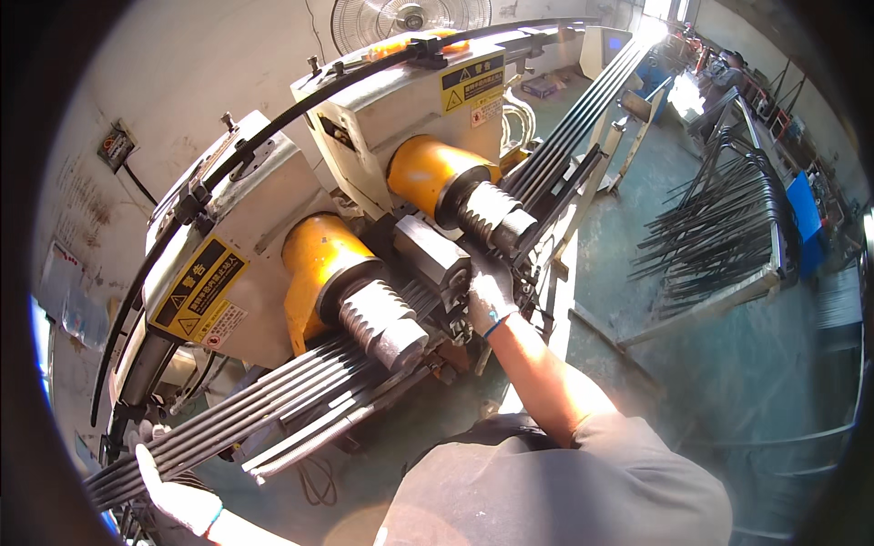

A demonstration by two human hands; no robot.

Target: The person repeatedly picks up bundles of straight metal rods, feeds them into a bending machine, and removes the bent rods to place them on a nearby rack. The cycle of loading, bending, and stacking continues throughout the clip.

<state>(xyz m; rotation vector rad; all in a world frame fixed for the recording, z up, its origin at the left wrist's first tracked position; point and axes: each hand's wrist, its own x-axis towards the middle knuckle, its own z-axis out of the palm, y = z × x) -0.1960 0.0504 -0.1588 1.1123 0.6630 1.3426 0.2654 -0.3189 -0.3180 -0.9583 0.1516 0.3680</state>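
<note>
The long machine bed [319,437] appears to carry 1 row of parallel dark rods [264,400], laid side by side. On the green floor [610,241] stands a pale metal rack [751,287], heaped with thin dark bars [715,227].

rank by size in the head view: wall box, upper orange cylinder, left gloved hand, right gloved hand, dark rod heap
1. Dark rod heap
2. Upper orange cylinder
3. Left gloved hand and right gloved hand: too alike to rank
4. Wall box
</note>
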